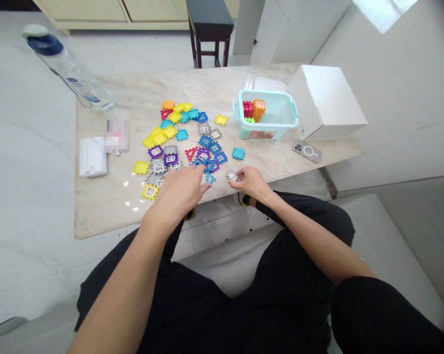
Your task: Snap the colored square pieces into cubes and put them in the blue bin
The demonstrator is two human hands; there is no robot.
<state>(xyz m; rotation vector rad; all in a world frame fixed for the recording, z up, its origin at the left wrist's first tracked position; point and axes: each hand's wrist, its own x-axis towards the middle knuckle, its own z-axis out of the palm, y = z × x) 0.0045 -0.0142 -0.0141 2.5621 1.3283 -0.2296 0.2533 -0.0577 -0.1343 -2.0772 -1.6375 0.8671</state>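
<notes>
A white tiled floor runs under a low, pale marble-patterned table (107, 206), seen from above by a seated person in black trousers. At the table's far right stands a white box (327, 101); a clear water bottle (69, 69) lies across the far left corner. Beside the box sits a teal tub (281, 125) with a few red and orange blocks inside. A loose spread of coloured tiles (178, 132) (yellow, blue, purple, grey) covers the middle of the table, and a phone (307, 151) lies near the box.

The left hand (180, 189) reaches forward palm down over the near edge of the spread, its fingertips at a blue tile (209, 166); whether it pinches that tile cannot be told. The right hand (251, 182) rests just to the right, near the table's front edge, fingers curled and pinching a small grey tile (232, 175). The two hands are close together, both forearms angled inward from the knees.
</notes>
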